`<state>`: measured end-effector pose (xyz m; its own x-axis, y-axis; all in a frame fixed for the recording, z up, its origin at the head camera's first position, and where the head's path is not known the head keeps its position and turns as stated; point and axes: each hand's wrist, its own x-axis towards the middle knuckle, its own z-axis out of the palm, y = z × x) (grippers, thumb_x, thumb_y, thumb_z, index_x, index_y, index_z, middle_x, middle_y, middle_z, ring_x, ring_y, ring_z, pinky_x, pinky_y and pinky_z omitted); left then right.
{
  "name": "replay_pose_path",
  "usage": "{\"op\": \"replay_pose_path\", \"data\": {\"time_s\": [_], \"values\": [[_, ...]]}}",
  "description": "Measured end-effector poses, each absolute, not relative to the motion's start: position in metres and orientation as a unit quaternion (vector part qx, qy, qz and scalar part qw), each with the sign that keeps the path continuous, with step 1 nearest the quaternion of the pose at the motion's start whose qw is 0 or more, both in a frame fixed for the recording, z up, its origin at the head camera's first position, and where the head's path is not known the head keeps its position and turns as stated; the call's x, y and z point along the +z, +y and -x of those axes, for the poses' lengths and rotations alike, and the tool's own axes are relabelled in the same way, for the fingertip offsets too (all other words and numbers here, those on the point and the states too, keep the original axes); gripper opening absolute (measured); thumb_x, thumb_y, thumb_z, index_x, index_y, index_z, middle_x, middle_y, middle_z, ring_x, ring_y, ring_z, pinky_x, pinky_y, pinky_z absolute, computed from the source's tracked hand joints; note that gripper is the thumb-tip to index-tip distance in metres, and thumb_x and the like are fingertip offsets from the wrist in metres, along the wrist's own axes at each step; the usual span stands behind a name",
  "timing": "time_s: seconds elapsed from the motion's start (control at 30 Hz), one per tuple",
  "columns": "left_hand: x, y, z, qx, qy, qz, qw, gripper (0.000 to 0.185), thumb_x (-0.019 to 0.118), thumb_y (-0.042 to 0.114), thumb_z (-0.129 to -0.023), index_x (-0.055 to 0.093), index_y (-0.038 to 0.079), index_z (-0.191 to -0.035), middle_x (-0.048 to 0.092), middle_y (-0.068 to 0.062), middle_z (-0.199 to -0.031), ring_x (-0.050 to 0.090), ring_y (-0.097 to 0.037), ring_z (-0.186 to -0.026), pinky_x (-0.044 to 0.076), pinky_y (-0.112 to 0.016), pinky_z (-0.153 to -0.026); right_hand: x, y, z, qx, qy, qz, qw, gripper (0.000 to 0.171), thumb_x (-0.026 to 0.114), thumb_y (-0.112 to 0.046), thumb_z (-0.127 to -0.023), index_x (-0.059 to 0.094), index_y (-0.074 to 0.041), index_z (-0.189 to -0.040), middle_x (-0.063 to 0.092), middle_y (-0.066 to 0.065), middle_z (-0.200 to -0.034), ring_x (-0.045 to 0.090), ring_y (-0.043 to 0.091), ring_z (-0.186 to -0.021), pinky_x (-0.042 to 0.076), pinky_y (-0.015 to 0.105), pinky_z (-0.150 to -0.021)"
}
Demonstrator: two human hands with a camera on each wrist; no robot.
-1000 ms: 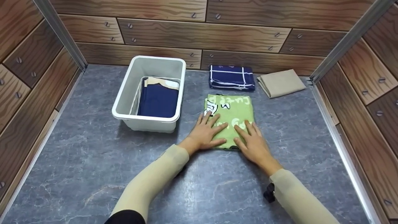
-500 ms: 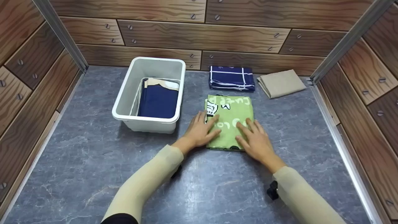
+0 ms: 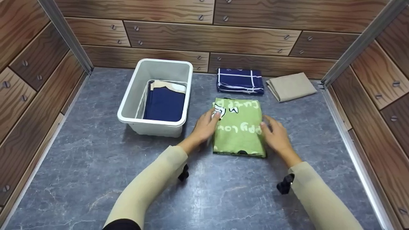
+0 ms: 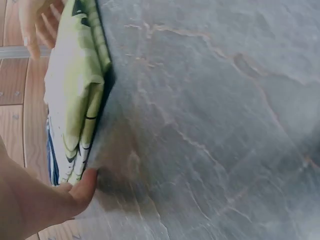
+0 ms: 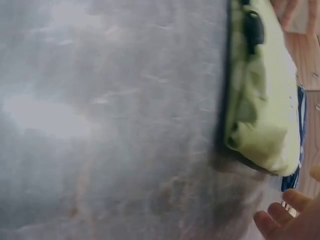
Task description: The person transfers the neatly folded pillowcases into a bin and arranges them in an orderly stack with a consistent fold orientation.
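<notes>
A folded green cloth [image 3: 239,137] with white lettering and a white cartoon print lies flat on the floor in the head view. Along its left edge is my left hand [image 3: 204,127], the thumb by the printed figure and the fingers extended. My right hand [image 3: 278,136] is at the right edge, fingers loosely bent, with the thumb near the cloth's side. Both wrist views show the cloth's layered folds; in the left one the thumb [image 4: 82,192] is beside a corner, and in the right one the fingertips [image 5: 277,212] are apart from the cloth.
A white plastic bin [image 3: 126,95] stands to the left with a folded navy and cream cloth [image 3: 164,103] inside. Behind the green cloth lie a navy cloth with white lines [image 3: 239,81] and a beige folded cloth [image 3: 292,87]. Wood-patterned walls [image 3: 211,36] enclose the grey floor.
Both hands have moved off the top of the green cloth, the left to its left edge and the right to its right edge. The other cloths and the bin stay put.
</notes>
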<state>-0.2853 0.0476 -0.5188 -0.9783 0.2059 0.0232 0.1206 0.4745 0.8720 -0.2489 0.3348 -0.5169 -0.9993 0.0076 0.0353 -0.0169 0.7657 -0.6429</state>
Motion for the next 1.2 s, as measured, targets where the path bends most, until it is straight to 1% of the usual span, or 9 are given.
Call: {"op": "replay_pose_path", "data": {"time_s": [0.1, 0.23, 0.37, 0.47, 0.57, 0.77, 1.03, 1.1, 1.2], "values": [[-0.516, 0.047, 0.287, 0.555, 0.827, -0.061, 0.064, 0.058, 0.033, 0.043, -0.108, 0.041, 0.004, -0.15, 0.048, -0.016, -0.15, 0.042, -0.032, -0.14, 0.031, -0.042, -0.118, -0.511, 0.339, 0.252, 0.374, -0.926, 0.039, -0.017, 0.066, 0.035, -0.048, -0.106, 0.031, -0.005, -0.155, 0.044, 0.029, -0.148, 0.042, 0.044, -0.137, 0.03, 0.057, -0.115], [-0.513, 0.045, 0.288, 0.611, 0.786, -0.002, 0.098, 0.061, 0.03, 0.051, -0.106, 0.042, 0.011, -0.15, 0.046, -0.01, -0.153, 0.04, -0.027, -0.142, 0.031, -0.038, -0.118, -0.504, 0.341, 0.256, 0.454, -0.883, 0.094, -0.078, 0.069, 0.028, -0.052, -0.106, 0.023, -0.008, -0.158, 0.04, 0.027, -0.151, 0.042, 0.042, -0.135, 0.038, 0.054, -0.11], [-0.509, 0.042, 0.288, 0.667, 0.726, 0.054, 0.159, 0.067, 0.029, 0.061, -0.103, 0.034, 0.019, -0.155, 0.037, -0.01, -0.157, 0.044, -0.035, -0.137, 0.052, -0.051, -0.097, -0.499, 0.342, 0.26, 0.559, -0.804, 0.141, -0.143, 0.072, 0.025, -0.055, -0.105, 0.012, -0.011, -0.16, 0.03, 0.029, -0.156, 0.036, 0.044, -0.14, 0.045, 0.055, -0.105], [-0.506, 0.04, 0.288, 0.704, 0.672, 0.09, 0.211, 0.072, 0.03, 0.066, -0.1, 0.026, 0.024, -0.158, 0.033, -0.014, -0.158, 0.048, -0.042, -0.131, 0.058, -0.057, -0.08, -0.497, 0.343, 0.263, 0.602, -0.759, 0.167, -0.181, 0.074, 0.023, -0.057, -0.104, 0.004, -0.014, -0.161, 0.022, 0.026, -0.161, 0.029, 0.042, -0.145, 0.044, 0.054, -0.106], [-0.504, 0.041, 0.291, 0.722, 0.64, 0.106, 0.242, 0.073, 0.031, 0.068, -0.098, 0.021, 0.029, -0.159, 0.035, -0.018, -0.157, 0.047, -0.043, -0.132, 0.056, -0.058, -0.083, -0.498, 0.345, 0.266, 0.629, -0.725, 0.195, -0.203, 0.073, 0.021, -0.058, -0.104, 0.001, -0.017, -0.161, 0.018, 0.022, -0.163, 0.034, 0.037, -0.141, 0.049, 0.048, -0.102], [-0.504, 0.041, 0.297, 0.739, 0.603, 0.135, 0.27, 0.073, 0.034, 0.066, -0.098, 0.022, 0.027, -0.159, 0.04, -0.022, -0.153, 0.049, -0.039, -0.131, 0.052, -0.057, -0.092, -0.498, 0.346, 0.27, 0.663, -0.68, 0.217, -0.227, 0.071, 0.021, -0.057, -0.104, 0.007, -0.017, -0.162, 0.022, 0.016, -0.159, 0.044, 0.023, -0.117, 0.051, 0.038, -0.091], [-0.502, 0.04, 0.301, 0.737, 0.578, 0.165, 0.308, 0.068, 0.04, 0.059, -0.099, 0.031, 0.019, -0.154, 0.047, -0.019, -0.144, 0.053, -0.034, -0.123, 0.052, -0.051, -0.095, -0.503, 0.354, 0.281, 0.691, -0.631, 0.237, -0.262, 0.069, 0.033, -0.051, -0.104, 0.012, -0.018, -0.161, 0.02, 0.016, -0.162, 0.043, 0.023, -0.125, 0.047, 0.03, -0.086], [-0.503, 0.04, 0.302, 0.738, 0.576, 0.167, 0.311, 0.066, 0.042, 0.057, -0.099, 0.035, 0.018, -0.151, 0.048, -0.017, -0.142, 0.054, -0.034, -0.12, 0.052, -0.051, -0.094, -0.504, 0.355, 0.283, 0.699, -0.615, 0.253, -0.263, 0.057, 0.04, -0.044, -0.103, 0.027, -0.019, -0.153, 0.035, 0.014, -0.152, 0.048, 0.021, -0.117, 0.047, 0.029, -0.082], [-0.502, 0.04, 0.303, 0.738, 0.572, 0.165, 0.318, 0.062, 0.044, 0.054, -0.099, 0.038, 0.016, -0.147, 0.047, -0.015, -0.14, 0.056, -0.035, -0.117, 0.052, -0.052, -0.094, -0.501, 0.352, 0.281, 0.701, -0.608, 0.249, -0.275, 0.034, 0.045, -0.038, -0.102, 0.042, -0.019, -0.13, 0.05, 0.006, -0.128, 0.053, 0.017, -0.105, 0.046, 0.028, -0.079]]}}
